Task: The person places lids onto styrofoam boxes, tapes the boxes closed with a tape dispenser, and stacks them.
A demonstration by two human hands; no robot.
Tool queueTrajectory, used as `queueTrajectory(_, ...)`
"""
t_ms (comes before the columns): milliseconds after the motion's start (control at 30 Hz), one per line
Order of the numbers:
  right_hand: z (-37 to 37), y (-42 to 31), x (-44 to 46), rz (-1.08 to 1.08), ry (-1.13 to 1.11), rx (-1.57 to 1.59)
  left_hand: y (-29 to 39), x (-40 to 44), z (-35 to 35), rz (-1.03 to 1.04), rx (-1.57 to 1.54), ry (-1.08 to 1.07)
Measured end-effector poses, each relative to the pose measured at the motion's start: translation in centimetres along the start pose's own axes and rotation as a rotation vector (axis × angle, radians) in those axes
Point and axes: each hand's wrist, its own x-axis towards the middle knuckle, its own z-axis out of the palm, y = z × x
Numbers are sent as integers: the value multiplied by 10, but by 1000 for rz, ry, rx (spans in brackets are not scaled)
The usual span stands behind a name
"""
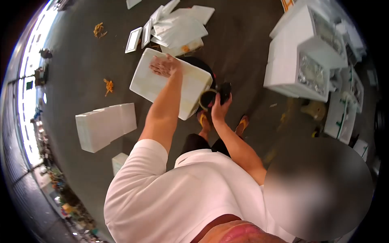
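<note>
Head view. Foam box: one, eleven o'clock; left hand flat upon it, fingers extended. Apparent tape dispenser: one, one o'clock, beside the box; right hand clamped round it. My judgement: I brace firmly, keeping tape square. Orange scraps: two, ten o'clock. Lids: twelve o'clock, overlapping; I cannot count them.

The white foam box lies at 11 o'clock from the middle of the view, with its plain, smooth broad face upward. It is slanted, its long side running from 10 toward 4 o'clock. At its 4 o'clock end stands the tape roll, a tan ring joined with a black dispenser; whether it touches the box, I cannot tell.
</note>
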Motion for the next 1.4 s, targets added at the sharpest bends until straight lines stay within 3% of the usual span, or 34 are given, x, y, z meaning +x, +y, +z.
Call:
queueTrajectory(67,-22,25,15,-37,-177,-33,-14,9,15,3,-64,14)
queueTrajectory(100,-28,-18,5,239,-116,79,-58,15,85,222,409,428)
queueTrajectory(133,-31,-28,15,353,-70,160,-30,21,21,-4,173,-254)
queueTrajectory(167,-30,-44,16,477,29,283,-23,30,-30,-18,-54,-374)
queueTrajectory(233,-40,-59,35,561,-101,401,-47,53,-57,22,-395,-179)
queueTrajectory(267,-71,-65,35,541,-180,508,-71,83,-67,196,-296,-40)
queueTrajectory(333,-45,-79,44,496,-170,350,-98,127,-84,76,-127,-20)
queueTrajectory(367,-27,-77,45,578,-262,428,-143,165,-73,-171,-163,-609)
queueTrajectory(400,-12,-71,40,672,-352,497,-160,171,-78,-179,-158,-777)
queueTrajectory(467,22,-71,21,731,-492,427,-174,167,-116,-110,-165,-652)
queueTrajectory(500,43,-73,-11,679,-476,359,-199,170,-141,-137,-177,-611)
queueTrajectory(533,41,-83,17,633,-380,310,-166,152,-107,-162,-156,-686)
queueTrajectory(567,46,-62,17,473,-441,199,-183,147,-132,-227,-167,-668)
queueTrajectory(600,48,-66,11,405,-542,188,-210,136,-116,-113,-123,-561)
queueTrajectory(633,29,-70,9,473,-540,179,-208,139,-133,-169,-141,-762)
queueTrajectory(700,40,-50,45,565,-718,178,-219,104,-157,-243,-155,-749)
queueTrajectory(767,58,-62,42,513,-751,147,-224,86,-164,-243,-244,-764)
queueTrajectory(867,96,-116,27,412,-848,33,-231,86,-185,-450,-256,-765)
queueTrajectory(967,136,-164,-11,358,-963,-115,-257,91,-209,-535,-219,-651)
queueTrajectory(1033,154,-170,-38,323,-1002,-198,-279,105,-260,-513,-256,-644)
queueTrajectory(1133,256,-184,-89,299,-1142,-122,-333,130,-327,-535,-414,-517)
queueTrajectory(1167,257,-186,-95,116,-1144,-224,-339,138,-349,-480,-477,-500)
queueTrajectory(1200,291,-183,-115,130,-1241,-212,-333,158,-371,-344,-337,-522)
queueTrajectory(1300,410,-188,-219,359,-1470,-95,-428,214,-437,-410,-191,-205)
queueTrajectory(1333,446,-197,-262,286,-1438,-144,-437,239,-483,-442,-394,-137)
queueTrajectory(1400,494,-197,-284,194,-1368,-115,-427,260,-533,-457,-415,-65)
